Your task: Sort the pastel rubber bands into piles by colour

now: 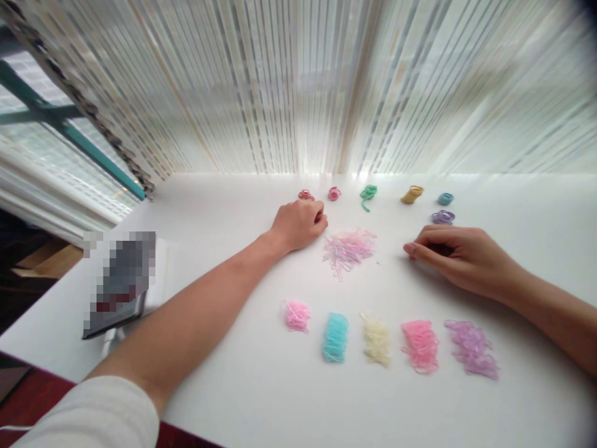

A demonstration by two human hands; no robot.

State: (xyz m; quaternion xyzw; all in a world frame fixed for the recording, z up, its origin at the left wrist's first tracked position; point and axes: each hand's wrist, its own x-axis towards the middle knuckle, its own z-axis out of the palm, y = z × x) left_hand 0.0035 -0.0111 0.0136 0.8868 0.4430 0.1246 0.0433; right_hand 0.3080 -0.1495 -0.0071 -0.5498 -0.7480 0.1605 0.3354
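My left hand (299, 225) rests on the white table with its fingers curled closed, just in front of a red hair tie (306, 195). To the right of it lies a loose heap of thin pink and pale iridescent elastic bands (349, 249). On the heap's other side is my right hand (459, 255), thumb and forefinger drawn together low over the table. A coiled purple hair tie (443, 217) sits just behind it. Whatever either hand may hold is too small or hidden.
Nearer me, piles of bands form a row: light pink (297, 316), turquoise (336, 338), cream (377, 340), pink (420, 346) and lilac (472, 350). Pink (334, 193), green (368, 194), mustard (412, 195) and blue (445, 198) ties line the back. A blurred-out device (122, 286) stands left.
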